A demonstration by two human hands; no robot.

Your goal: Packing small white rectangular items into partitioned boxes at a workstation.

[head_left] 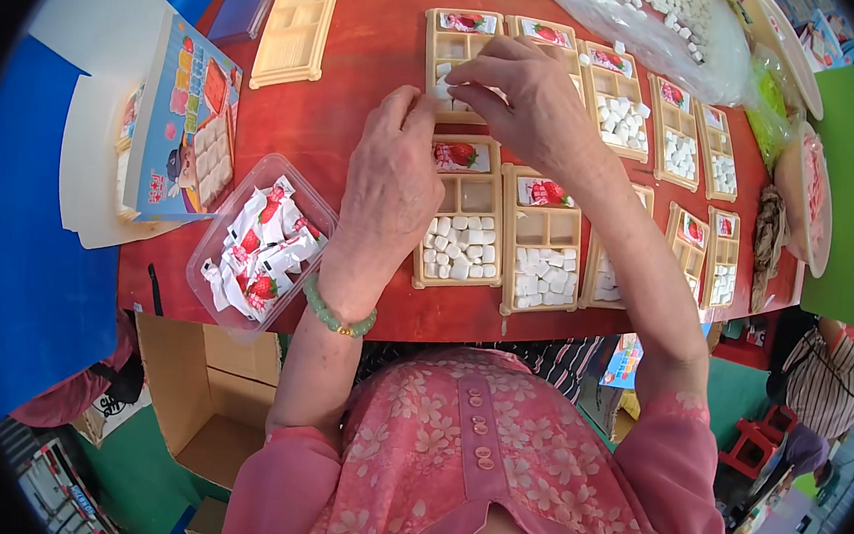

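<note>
At the back row's left end is a beige compartment tray (454,46) with a strawberry-printed sachet on top and white marshmallows below. My left hand (394,179), a green bead bracelet at its wrist, has its fingers bent together at that tray's near left corner. Over the tray's marshmallow section reaches my right hand (525,99), thumb and fingers drawn into a pinch; what is between them is too small to make out. Just nearer lies another filled tray (473,195), partly beside my left hand. A further tray (548,226) sits under my right forearm.
Several more filled trays (621,122) stand to the right. A clear tub (207,285) of sachets, a blue printed box (163,116) and stacked beige trays (300,31) are on the left. A plastic bag (656,39) of marshmallows lies at the back; a cardboard box (173,378) stands below the table edge.
</note>
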